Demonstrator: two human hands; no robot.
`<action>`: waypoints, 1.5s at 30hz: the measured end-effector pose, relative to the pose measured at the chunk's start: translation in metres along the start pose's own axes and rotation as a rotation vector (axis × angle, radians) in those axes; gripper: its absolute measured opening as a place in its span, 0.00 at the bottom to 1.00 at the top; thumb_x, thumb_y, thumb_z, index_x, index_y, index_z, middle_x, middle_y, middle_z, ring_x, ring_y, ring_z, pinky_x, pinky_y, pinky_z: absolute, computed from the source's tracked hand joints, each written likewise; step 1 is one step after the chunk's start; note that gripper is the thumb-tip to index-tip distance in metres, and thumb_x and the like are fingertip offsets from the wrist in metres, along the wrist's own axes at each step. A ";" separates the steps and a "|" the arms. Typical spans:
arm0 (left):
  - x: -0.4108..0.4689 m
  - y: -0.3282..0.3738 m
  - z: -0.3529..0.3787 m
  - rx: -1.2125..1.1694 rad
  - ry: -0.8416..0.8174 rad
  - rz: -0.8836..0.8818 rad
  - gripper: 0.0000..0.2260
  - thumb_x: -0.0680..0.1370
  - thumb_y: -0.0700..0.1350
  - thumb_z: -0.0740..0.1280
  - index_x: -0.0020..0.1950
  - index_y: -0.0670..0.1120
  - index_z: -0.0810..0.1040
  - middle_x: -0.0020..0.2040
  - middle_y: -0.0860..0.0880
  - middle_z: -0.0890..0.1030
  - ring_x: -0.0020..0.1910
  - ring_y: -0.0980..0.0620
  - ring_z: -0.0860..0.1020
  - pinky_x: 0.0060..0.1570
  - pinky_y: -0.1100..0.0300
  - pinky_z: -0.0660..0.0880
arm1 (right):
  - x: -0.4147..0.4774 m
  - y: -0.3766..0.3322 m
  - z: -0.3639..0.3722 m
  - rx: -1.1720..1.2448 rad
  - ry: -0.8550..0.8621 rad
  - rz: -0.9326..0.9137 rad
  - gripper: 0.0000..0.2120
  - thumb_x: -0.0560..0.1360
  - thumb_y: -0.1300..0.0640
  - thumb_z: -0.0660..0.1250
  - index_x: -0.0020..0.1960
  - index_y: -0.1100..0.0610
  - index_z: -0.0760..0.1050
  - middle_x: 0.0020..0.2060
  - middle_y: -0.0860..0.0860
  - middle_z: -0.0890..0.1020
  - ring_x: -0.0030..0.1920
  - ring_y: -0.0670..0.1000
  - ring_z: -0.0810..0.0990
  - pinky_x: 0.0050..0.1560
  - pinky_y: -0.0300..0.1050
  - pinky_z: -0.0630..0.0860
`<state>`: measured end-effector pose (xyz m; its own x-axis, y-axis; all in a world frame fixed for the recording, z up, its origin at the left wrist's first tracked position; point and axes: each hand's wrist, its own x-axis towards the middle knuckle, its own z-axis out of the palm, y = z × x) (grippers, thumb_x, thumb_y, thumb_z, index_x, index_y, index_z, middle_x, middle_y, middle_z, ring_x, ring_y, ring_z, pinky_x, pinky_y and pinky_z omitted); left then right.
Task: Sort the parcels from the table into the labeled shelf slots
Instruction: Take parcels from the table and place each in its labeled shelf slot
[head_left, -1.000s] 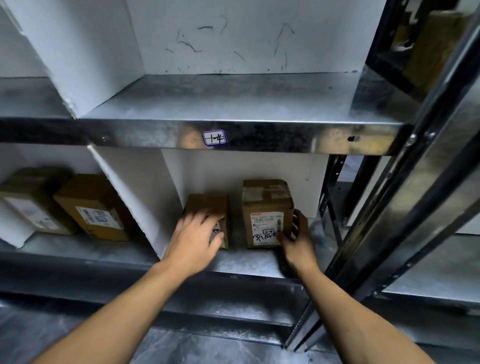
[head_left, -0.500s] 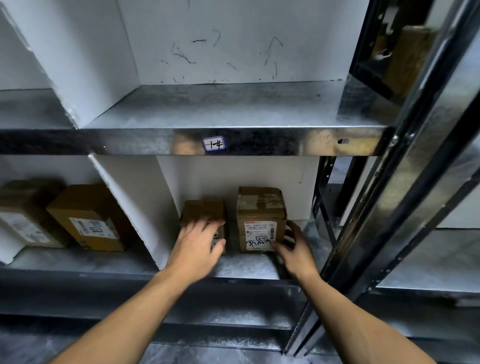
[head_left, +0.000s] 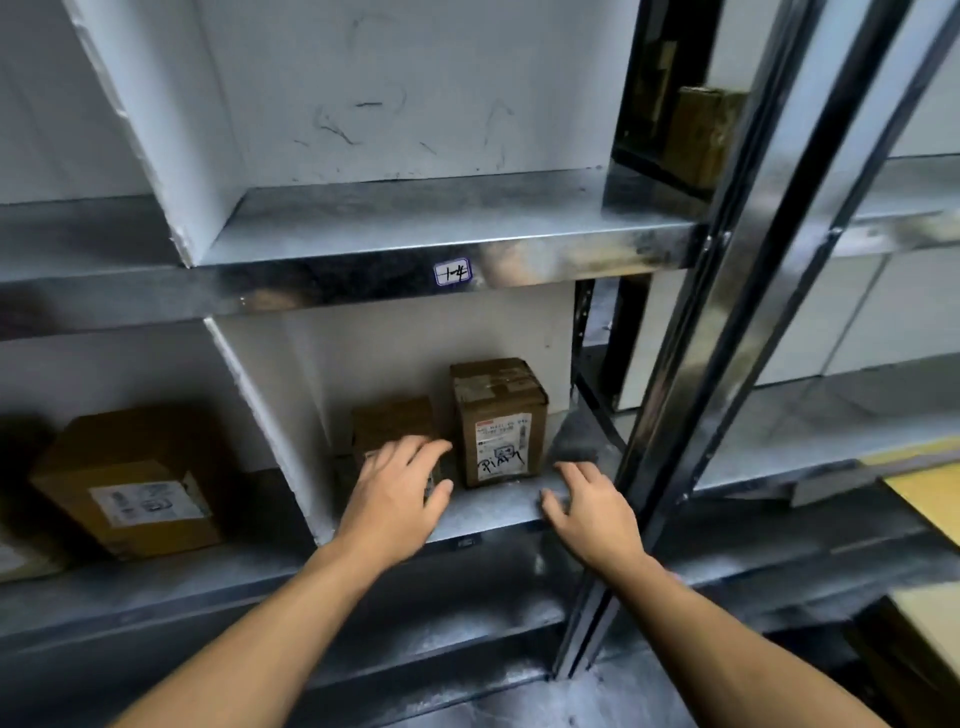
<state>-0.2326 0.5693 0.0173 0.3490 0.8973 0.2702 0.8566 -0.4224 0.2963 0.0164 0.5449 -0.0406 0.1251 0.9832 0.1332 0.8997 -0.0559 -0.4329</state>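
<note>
Two brown cardboard parcels stand side by side in the lower shelf slot under a handwritten label sticker (head_left: 453, 272). The taller parcel (head_left: 498, 415) has a white shipping label with black scribble on its front. The shorter parcel (head_left: 392, 423) sits to its left. My left hand (head_left: 397, 491) lies spread over the front of the shorter parcel, fingers apart. My right hand (head_left: 589, 506) hovers open at the shelf's front edge (head_left: 488, 512), just right of the taller parcel and apart from it.
A white divider (head_left: 270, 415) separates this slot from the left one, which holds a larger brown parcel (head_left: 130, 478). A metal upright post (head_left: 670, 415) stands right of my right hand. Another parcel (head_left: 701, 135) sits behind the upper right shelf. A yellow surface (head_left: 930, 499) shows at far right.
My right hand has let go of the taller parcel and pulled back to the shelf edge. My left hand stays on the shorter parcel. The view has shifted back and left.
</note>
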 end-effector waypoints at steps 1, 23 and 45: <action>-0.003 0.000 0.000 -0.014 -0.008 0.036 0.20 0.78 0.51 0.64 0.70 0.52 0.70 0.64 0.51 0.73 0.62 0.48 0.69 0.63 0.53 0.65 | -0.010 -0.004 -0.004 -0.087 -0.013 -0.003 0.22 0.79 0.44 0.61 0.68 0.53 0.72 0.62 0.53 0.76 0.61 0.58 0.76 0.56 0.52 0.75; -0.092 0.247 0.050 -0.362 -0.300 0.839 0.20 0.78 0.51 0.65 0.70 0.50 0.71 0.64 0.51 0.73 0.63 0.48 0.70 0.63 0.53 0.65 | -0.358 0.052 -0.137 -0.521 0.199 0.760 0.22 0.78 0.40 0.58 0.68 0.48 0.69 0.65 0.52 0.75 0.62 0.56 0.75 0.58 0.54 0.75; -0.284 0.626 0.120 -0.395 -0.417 1.132 0.21 0.79 0.59 0.59 0.72 0.57 0.65 0.68 0.56 0.70 0.65 0.54 0.67 0.65 0.54 0.68 | -0.644 0.242 -0.291 -0.591 0.330 1.045 0.20 0.79 0.42 0.56 0.66 0.50 0.70 0.60 0.50 0.75 0.59 0.53 0.74 0.56 0.52 0.73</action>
<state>0.2497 0.0651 0.0162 0.9634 -0.0478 0.2639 -0.1443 -0.9217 0.3600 0.2751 -0.1526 0.0284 0.9161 0.3347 0.2208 0.3454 -0.9384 -0.0105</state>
